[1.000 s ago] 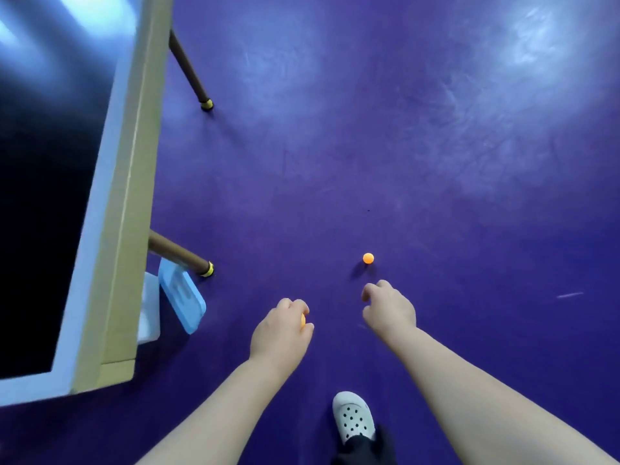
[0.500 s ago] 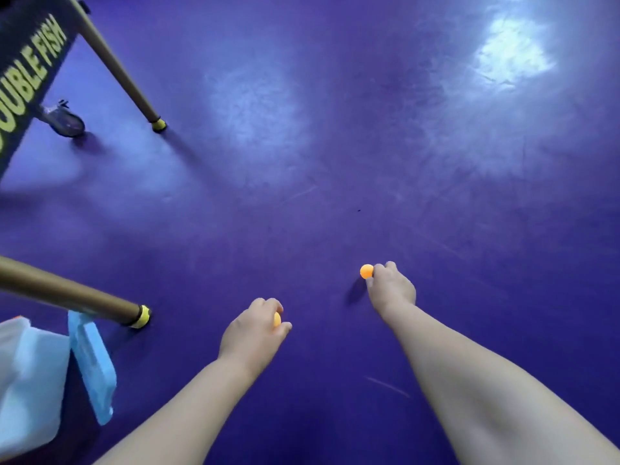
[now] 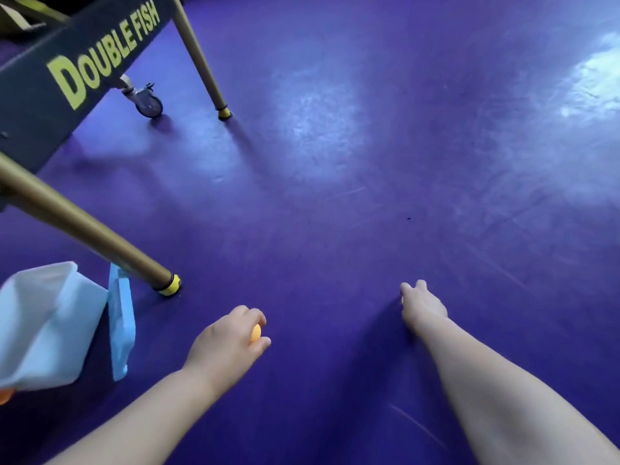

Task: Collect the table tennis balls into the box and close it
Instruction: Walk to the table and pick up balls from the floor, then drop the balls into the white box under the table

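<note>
Purple floor (image 3: 369, 162) is gleaming under glare; table legs (image 3: 201, 62) are standing left, the box (image 3: 50, 323) lying beside one; left hand (image 3: 224, 344) is curling around an orange ball (image 3: 256, 333); right hand (image 3: 422, 305) is pressing down, perhaps covering another.

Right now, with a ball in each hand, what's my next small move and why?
Probably swing both hands left to the box. The left hand shows an orange ball; the right hand seems closed over another, and no loose balls remain on the floor.
</note>
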Demonstrator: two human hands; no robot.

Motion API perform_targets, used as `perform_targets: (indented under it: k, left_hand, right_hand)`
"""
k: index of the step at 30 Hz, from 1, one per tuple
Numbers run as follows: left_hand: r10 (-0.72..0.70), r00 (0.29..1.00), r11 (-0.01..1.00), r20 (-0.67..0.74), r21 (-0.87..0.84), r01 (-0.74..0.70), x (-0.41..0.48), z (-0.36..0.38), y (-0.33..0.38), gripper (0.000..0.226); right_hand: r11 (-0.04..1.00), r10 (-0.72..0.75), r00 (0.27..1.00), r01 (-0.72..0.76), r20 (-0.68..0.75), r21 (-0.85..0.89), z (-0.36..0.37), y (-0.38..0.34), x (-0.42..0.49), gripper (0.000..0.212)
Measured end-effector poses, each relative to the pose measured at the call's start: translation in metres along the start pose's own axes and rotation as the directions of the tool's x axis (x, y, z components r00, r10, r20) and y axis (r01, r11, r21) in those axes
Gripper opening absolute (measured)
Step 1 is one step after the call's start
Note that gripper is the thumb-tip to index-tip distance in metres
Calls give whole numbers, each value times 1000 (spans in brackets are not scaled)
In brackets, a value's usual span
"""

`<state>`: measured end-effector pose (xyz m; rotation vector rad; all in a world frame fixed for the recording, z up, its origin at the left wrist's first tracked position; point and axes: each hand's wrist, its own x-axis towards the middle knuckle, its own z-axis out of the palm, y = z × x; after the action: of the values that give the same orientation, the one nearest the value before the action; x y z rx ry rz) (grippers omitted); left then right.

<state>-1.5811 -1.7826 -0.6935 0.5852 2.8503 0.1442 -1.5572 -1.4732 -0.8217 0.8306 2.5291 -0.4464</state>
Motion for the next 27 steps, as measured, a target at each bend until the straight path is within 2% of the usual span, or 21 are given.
perform_targets:
  k: [3,6,11,13,16,19,24,27]
  left_hand:
    - [21,1000,1000,-7,-7,-21,-13,-2,-6,31]
    - [60,998,998,1,-14,-60,-32,-8,-15,32]
    - [-5,997,1000,-78,-29,3,-74,-22,-48,31]
    - [-26,998,999,-64,-29,24,-86,-23,-62,30]
    - [-52,997,999,-59,-11,51,-117,-36,-94,30]
    - [-42,996,999,-78,21,44,-144,-51,-126,32]
    - [-135,982,991,-129,2,136,-194,-82,-190,30]
    - [-209,964,978,-163,-29,207,-228,-94,-233,28]
  right_hand:
    - [993,-72,995,78,-66,88,4,-12,-20,21]
    - [970,-194,972,210,-132,123,0,-30,-47,31]
    - [920,-376,890,391,-258,7,-11,-72,-107,41]
    - [890,-446,848,453,-286,-45,-16,-88,-129,43]
    - [815,-574,767,568,-287,-111,-25,-131,-174,44]
    - [733,-669,687,672,-284,-105,-37,-179,-220,43]
    - [501,-856,453,846,-249,-184,-33,-261,-284,40]
    - [393,-917,362,888,-166,-238,-25,-312,-312,38]
